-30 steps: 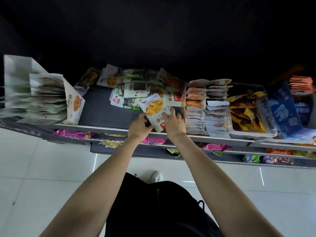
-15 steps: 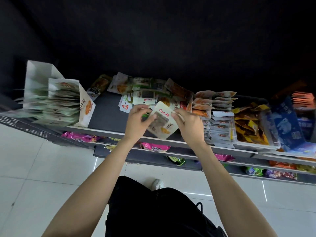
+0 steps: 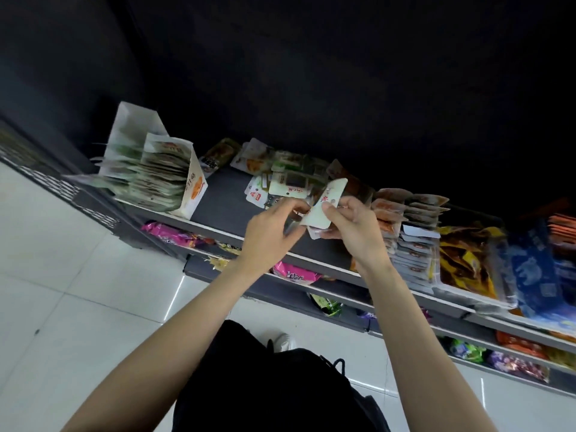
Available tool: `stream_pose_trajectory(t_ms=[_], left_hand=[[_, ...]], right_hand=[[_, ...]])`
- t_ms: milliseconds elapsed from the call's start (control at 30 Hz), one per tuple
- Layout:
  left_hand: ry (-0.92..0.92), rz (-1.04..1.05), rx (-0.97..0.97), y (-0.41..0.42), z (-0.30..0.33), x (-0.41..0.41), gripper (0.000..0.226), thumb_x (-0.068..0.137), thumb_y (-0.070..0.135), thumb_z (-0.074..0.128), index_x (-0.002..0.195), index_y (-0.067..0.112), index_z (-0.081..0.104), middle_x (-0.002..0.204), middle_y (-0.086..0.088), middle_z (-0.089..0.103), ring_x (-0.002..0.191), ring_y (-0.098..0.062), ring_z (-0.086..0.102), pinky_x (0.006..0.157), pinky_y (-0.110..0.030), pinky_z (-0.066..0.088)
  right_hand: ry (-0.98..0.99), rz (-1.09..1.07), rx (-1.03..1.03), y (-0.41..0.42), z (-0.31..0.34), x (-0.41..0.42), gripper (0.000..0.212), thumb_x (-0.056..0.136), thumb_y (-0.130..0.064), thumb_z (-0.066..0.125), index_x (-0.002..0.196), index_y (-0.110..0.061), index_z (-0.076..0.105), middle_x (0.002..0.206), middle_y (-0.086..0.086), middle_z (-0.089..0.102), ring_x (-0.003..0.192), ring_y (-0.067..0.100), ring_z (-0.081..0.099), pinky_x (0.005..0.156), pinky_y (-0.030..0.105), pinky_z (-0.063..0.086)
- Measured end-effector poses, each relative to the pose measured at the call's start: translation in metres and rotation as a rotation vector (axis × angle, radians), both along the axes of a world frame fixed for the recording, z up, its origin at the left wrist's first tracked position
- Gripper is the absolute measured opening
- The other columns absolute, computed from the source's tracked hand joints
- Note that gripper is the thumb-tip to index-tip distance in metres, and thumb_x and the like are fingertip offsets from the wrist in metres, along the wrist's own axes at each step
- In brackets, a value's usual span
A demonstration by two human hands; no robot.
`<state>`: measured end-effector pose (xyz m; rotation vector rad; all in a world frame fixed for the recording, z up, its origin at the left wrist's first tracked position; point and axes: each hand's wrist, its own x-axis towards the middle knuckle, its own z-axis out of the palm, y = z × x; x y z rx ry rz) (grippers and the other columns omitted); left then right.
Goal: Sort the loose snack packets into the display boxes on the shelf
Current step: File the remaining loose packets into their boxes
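- a white snack packet [image 3: 324,204] with red print is held up above the front edge of the shelf [image 3: 224,204], between both hands, tilted on its edge; a second packet seems tucked just behind it, though blur makes that unsure
- the right hand [image 3: 352,227] grasps it, thumb across the near face and fingers curled behind; the left hand [image 3: 268,232] pinches the packet's left edge with thumb and forefinger, the other fingers loosely curled
- just behind the hands, a heap of loose packets [image 3: 280,179] lies unsorted on the dark shelf surface
- to the left stands a white display box [image 3: 193,188], packed with upright packets whose print looks like that of the held one; to the right, stacked rows of packets [image 3: 405,226], then a clear tray of yellow packets [image 3: 467,263] and a blue box [image 3: 536,269]
- judged step: checking or squaring the picked packet before it is filed; most of the heap is left to sort
- the next move likely calls for carrying it left and slipping it upright into the white box's tight row, one hand parting the row
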<state>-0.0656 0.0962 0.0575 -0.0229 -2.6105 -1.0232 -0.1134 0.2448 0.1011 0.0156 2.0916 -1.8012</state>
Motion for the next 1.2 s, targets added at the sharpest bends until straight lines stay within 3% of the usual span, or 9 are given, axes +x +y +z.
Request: stream_pose_trajectory(t_ms=[67,233,333,467,600,767,900,967,1200], left_hand=[[0.002,0.128,0.085,-0.019,0.003,0.0,0.022,0.087,0.029,0.062,0.103,0.014,0.066,0.088,0.004,0.071,0.066,-0.013,0.064,0.056,-0.037,0.053],[-0.22,0.019,0.406,-0.095,0.031,0.011,0.007,0.089,0.022,0.065,0.092,0.029,0.065,0.089,0.01,0.07,0.082,-0.004,0.066,0.07,-0.032,0.056],[-0.249,-0.037,0.267,-0.141,0.048,0.015,0.014,0.088,0.027,0.065,0.084,0.039,0.06,0.083,0.01,0.069,0.076,-0.006,0.065,0.066,-0.036,0.054],[-0.176,-0.008,0.247,-0.198,0.048,0.009,0.026,0.086,0.035,0.066,0.111,0.035,0.06,0.102,0.014,0.068,0.096,0.001,0.062,0.083,-0.028,0.052],[-0.088,0.15,-0.07,-0.263,0.029,-0.003,0.045,0.089,0.041,0.059,0.129,0.022,0.052,0.12,0.006,0.062,0.113,-0.013,0.056,0.095,-0.035,0.045],[-0.439,-0.029,-0.589,-0.302,-0.002,-0.018,0.073,0.089,0.049,0.054,0.149,0.021,0.022,0.153,-0.002,0.028,0.141,-0.022,0.023,0.116,-0.043,0.011],[-0.32,-0.038,-0.664,-0.315,-0.012,-0.02,0.043,0.095,0.032,0.05,0.137,0.029,0.046,0.134,0.001,0.051,0.125,-0.023,0.044,0.112,-0.037,0.02],[-0.229,-0.034,-0.662,-0.318,-0.017,-0.02,0.032,0.095,0.028,0.052,0.126,0.031,0.058,0.123,0.004,0.059,0.115,-0.022,0.053,0.106,-0.036,0.029],[-0.06,0.03,-0.624,-0.321,-0.025,-0.017,0.025,0.068,0.023,0.083,0.09,0.033,0.075,0.087,0.009,0.072,0.079,-0.02,0.067,0.078,-0.033,0.051]], right_hand=[[0.132,0.013,0.111,-0.004,0.006,-0.002,0.021,0.093,-0.032,0.057,0.1,-0.012,0.057,0.086,-0.004,0.07,0.076,0.01,0.068,0.063,0.026,0.054],[0.568,0.351,0.527,-0.032,0.021,-0.012,0.063,0.074,-0.037,0.078,0.126,-0.035,0.043,0.125,-0.01,0.048,0.103,0.005,0.054,0.082,0.025,0.047],[0.756,0.542,0.61,-0.085,0.025,-0.014,0.039,0.08,-0.032,0.073,0.116,-0.03,0.06,0.111,-0.006,0.067,0.099,0.016,0.063,0.084,0.036,0.05],[0.877,0.406,0.551,-0.141,0.018,-0.022,0.016,0.084,-0.017,0.068,0.1,-0.017,0.07,0.09,0.0,0.073,0.084,0.019,0.068,0.074,0.036,0.053],[0.925,0.077,0.555,-0.174,0.009,-0.035,0.017,0.087,-0.015,0.067,0.103,-0.011,0.068,0.082,0.003,0.071,0.07,0.015,0.064,0.062,0.026,0.049],[0.735,-0.159,0.342,-0.22,0.003,-0.043,0.025,0.09,-0.017,0.064,0.106,0.002,0.065,0.098,0.008,0.07,0.084,0.009,0.06,0.073,0.011,0.044],[0.745,-0.092,0.357,-0.255,-0.011,-0.052,0.026,0.088,-0.015,0.065,0.109,0.0,0.066,0.103,0.009,0.07,0.093,0.018,0.065,0.085,0.027,0.05],[0.851,0.062,0.418,-0.269,-0.02,-0.054,0.016,0.085,-0.009,0.064,0.101,-0.008,0.07,0.092,0.006,0.072,0.081,0.019,0.068,0.075,0.036,0.055],[1.0,0.588,0.963,-0.318,-0.034,-0.069,0.028,0.092,-0.011,0.049,0.115,-0.019,0.062,0.103,0.003,0.066,0.088,0.031,0.065,0.068,0.039,0.052]])
